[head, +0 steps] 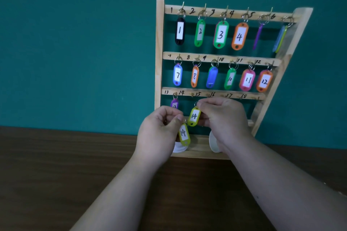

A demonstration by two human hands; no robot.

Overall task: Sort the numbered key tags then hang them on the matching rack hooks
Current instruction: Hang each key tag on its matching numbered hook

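Observation:
A wooden key rack (159,47) stands against the teal wall, with numbered rails and brass hooks. Tags hang on the top two rows, and a purple tag 13 (174,103) hangs on the third row. My right hand (223,116) pinches the ring of a yellow tag marked 14 (194,116), just below the hook labelled 14 (192,95). My left hand (159,131) pinches the ring of a second yellow tag marked 14 (183,134), lower and to the left. Hooks 15 to 18 carry nothing.
The rack stands on a dark wooden table (56,165). Two white round objects (214,145) lie on the rack's base behind my hands, partly hidden. Tags at hooks 5 and 6 hang edge-on, so their numbers cannot be read.

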